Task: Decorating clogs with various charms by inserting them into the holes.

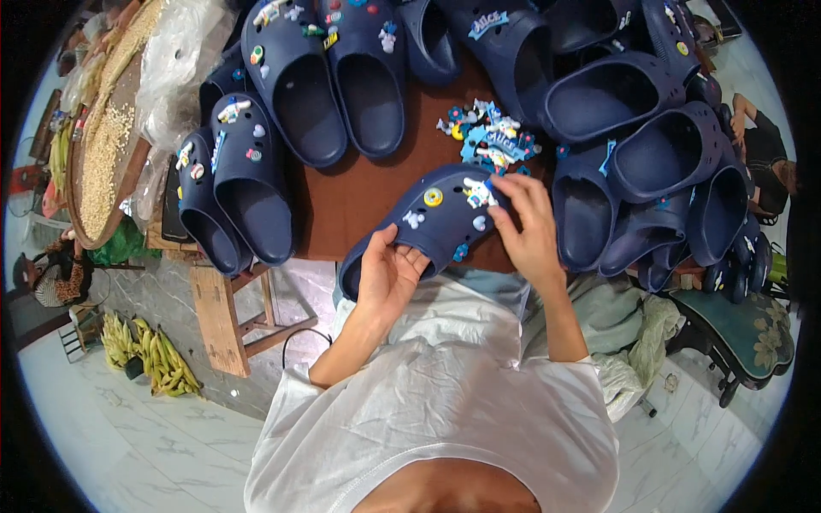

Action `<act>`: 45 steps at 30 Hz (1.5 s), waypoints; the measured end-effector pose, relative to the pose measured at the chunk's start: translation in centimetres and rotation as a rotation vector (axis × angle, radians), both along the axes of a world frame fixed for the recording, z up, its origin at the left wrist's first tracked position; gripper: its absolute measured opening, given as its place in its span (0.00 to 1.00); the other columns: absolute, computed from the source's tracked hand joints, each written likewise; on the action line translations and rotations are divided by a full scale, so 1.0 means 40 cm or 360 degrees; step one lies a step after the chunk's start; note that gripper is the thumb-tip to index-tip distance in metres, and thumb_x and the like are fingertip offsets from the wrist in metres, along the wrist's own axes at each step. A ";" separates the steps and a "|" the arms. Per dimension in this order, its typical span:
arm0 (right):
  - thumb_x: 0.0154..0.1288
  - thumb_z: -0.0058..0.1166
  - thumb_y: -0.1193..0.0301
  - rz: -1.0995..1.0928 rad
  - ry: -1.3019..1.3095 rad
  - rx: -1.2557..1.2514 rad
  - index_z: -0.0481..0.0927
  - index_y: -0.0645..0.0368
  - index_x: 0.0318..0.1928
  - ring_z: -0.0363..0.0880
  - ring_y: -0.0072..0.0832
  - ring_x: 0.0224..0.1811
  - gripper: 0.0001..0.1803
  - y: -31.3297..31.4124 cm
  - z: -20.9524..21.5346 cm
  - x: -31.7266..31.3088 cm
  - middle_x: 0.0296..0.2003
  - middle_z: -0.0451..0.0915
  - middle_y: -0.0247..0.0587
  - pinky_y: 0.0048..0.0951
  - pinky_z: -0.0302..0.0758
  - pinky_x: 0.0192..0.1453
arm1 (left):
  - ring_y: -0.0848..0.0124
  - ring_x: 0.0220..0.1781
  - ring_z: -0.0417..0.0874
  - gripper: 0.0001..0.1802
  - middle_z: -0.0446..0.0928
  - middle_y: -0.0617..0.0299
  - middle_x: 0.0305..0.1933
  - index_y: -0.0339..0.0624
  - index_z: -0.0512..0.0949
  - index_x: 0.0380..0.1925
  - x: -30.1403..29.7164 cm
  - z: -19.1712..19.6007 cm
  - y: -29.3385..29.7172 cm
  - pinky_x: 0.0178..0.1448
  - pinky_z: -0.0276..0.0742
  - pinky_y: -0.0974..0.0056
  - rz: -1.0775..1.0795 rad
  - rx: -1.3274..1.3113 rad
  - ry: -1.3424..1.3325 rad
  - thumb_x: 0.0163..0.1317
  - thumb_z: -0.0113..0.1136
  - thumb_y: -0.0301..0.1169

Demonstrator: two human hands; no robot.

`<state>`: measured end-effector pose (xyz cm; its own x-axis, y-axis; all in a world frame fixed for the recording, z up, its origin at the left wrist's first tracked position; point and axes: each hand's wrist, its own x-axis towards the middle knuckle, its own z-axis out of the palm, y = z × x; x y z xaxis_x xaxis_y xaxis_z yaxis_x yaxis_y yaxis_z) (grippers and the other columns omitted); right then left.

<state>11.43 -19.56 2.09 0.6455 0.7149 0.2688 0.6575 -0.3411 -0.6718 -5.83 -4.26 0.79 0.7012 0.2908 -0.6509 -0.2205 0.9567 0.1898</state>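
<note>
In the head view, a dark blue clog (445,229) is at the centre of the frame, over the near edge of the brown worktop (329,209). Its toe points to the upper right and its opening to the lower left. Whether it touches the worktop cannot be told.

The left grip (389,265) is grasping the clog, with its fingers inside the opening and the thumb over the rim. The right grip (523,224) is at the toe, thumb and fingers bent around a white charm (481,193); whether they pinch it or only rest there cannot be told.

Also on the clog are a yellow ring charm (434,197), a grey charm (414,220), a pale heart charm (479,223) and, low on the side, a blue charm (461,252).

Just above the toe lies a charm pile (496,145), blue and white with some yellow. At the upper left are a large pair (299,103) and a small pair (252,184) of clogs, both with charms. A heap of clogs (603,103) fills the upper right.

Farther out, at the upper left, are a clear bag (175,68) and a round tray (132,175) of pale grain. Bananas (171,363) lie at the lower left, near a wooden stool (221,321). A green chair (740,333) is at the lower right.
</note>
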 end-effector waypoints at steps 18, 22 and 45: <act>0.66 0.60 0.69 -0.0108 0.0130 0.0177 0.77 0.61 0.56 0.74 0.48 0.58 0.20 -0.006 -0.019 -0.026 0.52 0.74 0.51 0.44 0.71 0.63 | 0.72 0.52 0.80 0.23 0.81 0.60 0.52 0.33 0.73 0.60 -0.037 -0.015 -0.059 0.60 0.74 0.65 -0.0866 0.1883 0.0106 0.67 0.62 0.29; 0.66 0.60 0.75 -0.0298 0.0171 0.0446 0.77 0.63 0.54 0.76 0.39 0.49 0.17 -0.032 -0.029 -0.079 0.49 0.74 0.49 0.35 0.74 0.54 | 0.72 0.57 0.79 0.23 0.80 0.58 0.57 0.32 0.72 0.63 -0.037 0.017 -0.049 0.64 0.72 0.64 -0.0708 0.1793 0.0064 0.69 0.58 0.27; 0.59 0.63 0.75 0.0562 0.1456 0.0762 0.50 0.64 0.72 0.69 0.35 0.66 0.45 0.113 0.043 -0.154 0.63 0.66 0.49 0.39 0.67 0.70 | 0.62 0.57 0.79 0.27 0.77 0.49 0.58 0.36 0.74 0.63 0.014 0.210 0.046 0.59 0.76 0.61 0.0182 0.2763 0.0076 0.62 0.62 0.22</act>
